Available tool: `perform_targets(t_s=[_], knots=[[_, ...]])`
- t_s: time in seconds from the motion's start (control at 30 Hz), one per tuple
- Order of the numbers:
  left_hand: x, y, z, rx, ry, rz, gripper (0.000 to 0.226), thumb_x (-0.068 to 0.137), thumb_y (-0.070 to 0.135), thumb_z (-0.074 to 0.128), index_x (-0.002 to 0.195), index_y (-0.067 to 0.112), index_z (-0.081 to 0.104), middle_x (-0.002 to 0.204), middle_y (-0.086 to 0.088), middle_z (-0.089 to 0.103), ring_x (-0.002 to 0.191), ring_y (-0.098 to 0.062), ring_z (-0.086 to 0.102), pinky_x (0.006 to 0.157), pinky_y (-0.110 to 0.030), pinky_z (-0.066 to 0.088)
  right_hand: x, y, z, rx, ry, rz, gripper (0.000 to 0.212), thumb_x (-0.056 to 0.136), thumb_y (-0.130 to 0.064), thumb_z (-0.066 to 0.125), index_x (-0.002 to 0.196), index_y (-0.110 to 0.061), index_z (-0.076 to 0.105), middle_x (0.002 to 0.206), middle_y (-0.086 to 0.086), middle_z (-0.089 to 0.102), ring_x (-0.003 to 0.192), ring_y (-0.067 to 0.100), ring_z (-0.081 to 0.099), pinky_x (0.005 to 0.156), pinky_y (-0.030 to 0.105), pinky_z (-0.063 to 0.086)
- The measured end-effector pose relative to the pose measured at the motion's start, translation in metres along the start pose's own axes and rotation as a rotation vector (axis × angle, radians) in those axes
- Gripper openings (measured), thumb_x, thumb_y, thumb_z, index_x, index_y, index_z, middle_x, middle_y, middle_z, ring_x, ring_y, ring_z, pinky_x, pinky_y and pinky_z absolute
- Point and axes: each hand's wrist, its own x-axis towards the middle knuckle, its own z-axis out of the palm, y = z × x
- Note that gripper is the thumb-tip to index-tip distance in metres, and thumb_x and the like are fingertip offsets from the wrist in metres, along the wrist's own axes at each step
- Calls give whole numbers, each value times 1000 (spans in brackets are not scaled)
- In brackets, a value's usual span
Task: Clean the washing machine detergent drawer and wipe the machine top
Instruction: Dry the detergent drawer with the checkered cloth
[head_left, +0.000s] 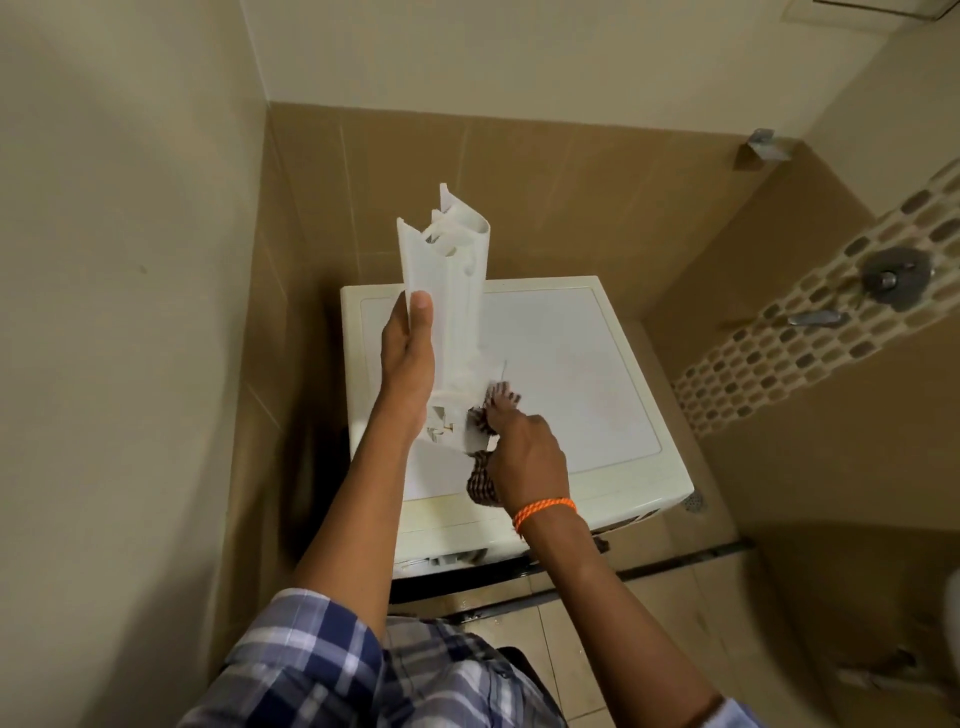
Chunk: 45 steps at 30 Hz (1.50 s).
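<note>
washer top (571, 374) white, bare | walls (545, 182) tan tile | floor (587, 639) tiled

Left hand (408, 358) holds the white drawer (447, 312) upright above the washer (597, 364); right hand (524, 457) presses a checked cloth (483, 483) against the drawer's lower end.

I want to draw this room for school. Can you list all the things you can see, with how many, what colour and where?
detergent drawer: one, white, held upright above the machine
cloth: one, brown checked, pressed on the drawer's lower end
washing machine: one, cream-white, in the corner against brown tiled walls
metal bracket: one, grey, high on the wall
tap fittings: two, metal, on the mosaic strip at right
floor drain: one, grey, right of the machine
wristband: one, orange, right wrist
left hand: holds the drawer
right hand: grips the cloth
</note>
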Motion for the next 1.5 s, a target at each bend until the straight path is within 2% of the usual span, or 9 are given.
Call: perform_targets(t_s=[0.2,0.33,0.47,0.6,0.8,0.93,1.07,1.3,1.5], knots=[[-1,0,-8,-68,3,-110,78,88,91,36,148,44,47,143,11,63,131,-16,61,116,-52,49,30,13,-24,15,124,74,67,88,11,46,149,-15,56,132,14,68,115,37,57,85,39,50],[-4,5,-3,-93,13,-65,57,103,72,34,148,38,45,140,14,58,125,-8,57,114,-36,46,25,13,-22,-14,75,34,72,87,9,61,153,-16,50,135,12,65,111,35,57,78,38,50],[-7,-1,4,10,19,51,21,110,52,41,125,43,52,113,29,60,97,16,63,77,-5,49,0,4,7,-46,-12,-31,58,87,0,67,143,-15,59,130,9,65,110,33,59,76,32,48],[-1,-3,1,-3,-2,44,17,109,55,40,108,49,56,106,31,65,96,16,65,83,-11,53,0,13,14,-105,26,-41,60,91,-3,64,148,-19,55,146,-1,59,112,28,57,76,36,52],[-10,10,4,-1,-52,-22,20,112,49,36,100,47,52,80,41,66,75,26,61,61,1,45,36,38,-6,-177,65,26,68,92,-8,72,154,-20,48,137,-3,66,113,25,57,74,34,52],[-8,2,7,0,-12,9,15,108,58,40,110,50,53,109,30,61,96,12,63,81,-11,49,20,31,-4,-168,38,-51,58,85,-2,71,141,-15,60,143,0,63,107,29,58,69,32,46],[-4,0,8,37,6,110,11,111,45,46,112,45,57,110,20,66,94,17,65,74,-6,51,-14,10,5,-190,13,-162,38,82,3,65,116,-15,70,120,-2,70,96,27,58,62,31,38],[-2,-3,8,27,150,107,18,111,45,45,125,36,51,110,26,58,93,18,62,68,-2,48,-16,9,4,-109,69,-197,62,75,9,58,127,-20,74,131,-11,72,110,29,61,70,40,58],[2,-3,-1,-57,114,-41,35,106,65,38,126,40,53,122,14,65,118,-10,63,110,-40,52,-17,8,13,-143,228,-139,64,57,7,84,114,-21,76,120,-10,74,101,27,66,47,29,47]])
